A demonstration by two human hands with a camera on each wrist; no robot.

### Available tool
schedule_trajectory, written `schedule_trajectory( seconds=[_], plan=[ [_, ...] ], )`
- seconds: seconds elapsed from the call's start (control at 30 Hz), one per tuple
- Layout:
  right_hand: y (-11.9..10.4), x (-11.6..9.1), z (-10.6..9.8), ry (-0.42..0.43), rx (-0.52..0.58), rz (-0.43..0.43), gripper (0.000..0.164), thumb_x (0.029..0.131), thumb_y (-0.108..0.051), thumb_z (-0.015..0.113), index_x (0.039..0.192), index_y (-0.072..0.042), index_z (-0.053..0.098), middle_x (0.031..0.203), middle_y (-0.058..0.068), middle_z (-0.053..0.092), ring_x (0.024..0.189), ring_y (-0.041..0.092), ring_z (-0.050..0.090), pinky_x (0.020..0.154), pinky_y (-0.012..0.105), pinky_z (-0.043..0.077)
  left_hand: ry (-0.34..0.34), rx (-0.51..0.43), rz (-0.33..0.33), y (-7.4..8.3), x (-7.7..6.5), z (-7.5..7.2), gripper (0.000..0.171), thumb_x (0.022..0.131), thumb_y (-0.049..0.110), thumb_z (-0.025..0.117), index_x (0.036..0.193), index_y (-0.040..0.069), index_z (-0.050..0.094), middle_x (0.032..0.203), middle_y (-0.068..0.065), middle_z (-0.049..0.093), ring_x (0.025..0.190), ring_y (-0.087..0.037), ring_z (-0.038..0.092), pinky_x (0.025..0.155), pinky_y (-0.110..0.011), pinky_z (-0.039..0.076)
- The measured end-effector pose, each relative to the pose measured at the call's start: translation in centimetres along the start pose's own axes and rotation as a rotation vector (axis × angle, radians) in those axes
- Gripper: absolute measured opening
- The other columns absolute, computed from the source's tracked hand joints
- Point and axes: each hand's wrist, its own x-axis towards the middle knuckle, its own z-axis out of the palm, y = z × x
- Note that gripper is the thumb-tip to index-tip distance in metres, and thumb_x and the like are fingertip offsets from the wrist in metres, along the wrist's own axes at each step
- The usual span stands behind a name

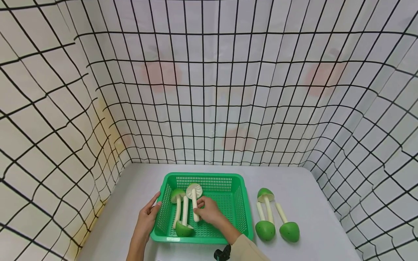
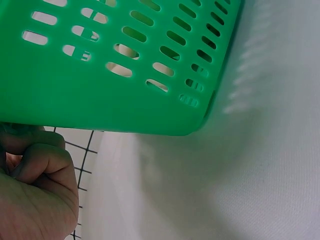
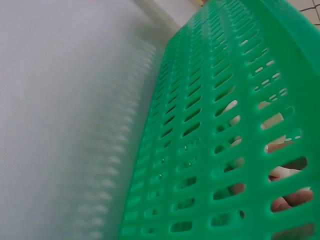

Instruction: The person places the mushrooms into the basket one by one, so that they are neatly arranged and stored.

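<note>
A green plastic basket (image 1: 247,210) with slotted walls stands on the white table, and my left hand (image 1: 146,219) grips its left rim. In the left wrist view, curled fingers (image 2: 47,162) show at the basket's rim. Inside the basket, my right hand (image 1: 209,212) pinches the pale stem of a toy mushroom (image 1: 195,203), its cap's pale underside facing up. Left of it lie two more mushrooms, one with its green cap (image 1: 177,193) at the far end, the other with its cap (image 1: 184,230) near the front. The right wrist view shows fingers (image 3: 290,200) only through the slots.
Right of the basket, three green-capped mushrooms lie on the table: one with its cap (image 1: 265,193) farthest back, two with caps (image 1: 265,231) (image 1: 289,232) toward the front. Black netting (image 1: 209,87) over pale sheeting encloses the back and both sides.
</note>
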Motion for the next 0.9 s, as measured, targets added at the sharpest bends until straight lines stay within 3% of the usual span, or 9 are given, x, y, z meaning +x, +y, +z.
schedule_trajectory(
  seconds=[0.37,0.47,0.6,0.9],
  plan=[
    [0.5,0.1,0.5,-0.025,-0.031,0.033,0.022,0.094,-0.002,0.071,0.112,0.008,0.062,0.095,0.015,0.061,0.078,0.023,0.067,0.064,0.040,0.060,0.000,0.016,0.015,0.0,-0.1,0.0,0.052,0.107,0.043,0.055,0.157,0.031,0.046,0.113,-0.014,0.068,0.094,-0.020,0.055,0.078,-0.033,0.046],
    [0.7,0.1,0.5,-0.032,-0.060,0.039,0.023,0.094,-0.002,0.071,0.112,0.008,0.062,0.094,0.013,0.061,0.075,0.023,0.067,0.063,0.040,0.060,0.010,0.026,0.003,0.0,-0.2,0.0,0.052,0.107,0.042,0.055,0.157,0.031,0.045,0.119,-0.015,0.069,0.097,-0.021,0.056,0.079,-0.032,0.047],
    [1.0,0.1,0.5,-0.043,-0.106,0.048,0.024,0.094,-0.004,0.071,0.115,0.007,0.063,0.092,0.011,0.063,0.071,0.022,0.067,0.061,0.038,0.057,0.014,0.025,-0.017,0.0,-0.2,0.2,0.053,0.107,0.043,0.056,0.157,0.031,0.045,0.114,-0.014,0.067,0.096,-0.021,0.054,0.078,-0.031,0.047],
    [1.2,0.3,0.5,-0.079,-0.075,0.042,0.033,0.093,-0.001,0.069,0.123,0.011,0.061,0.090,0.009,0.067,0.071,0.018,0.064,0.062,0.035,0.056,0.022,0.036,-0.015,0.3,-0.2,0.2,0.051,0.108,0.041,0.055,0.157,0.031,0.046,0.116,-0.015,0.068,0.096,-0.021,0.055,0.078,-0.032,0.047]
  ],
)
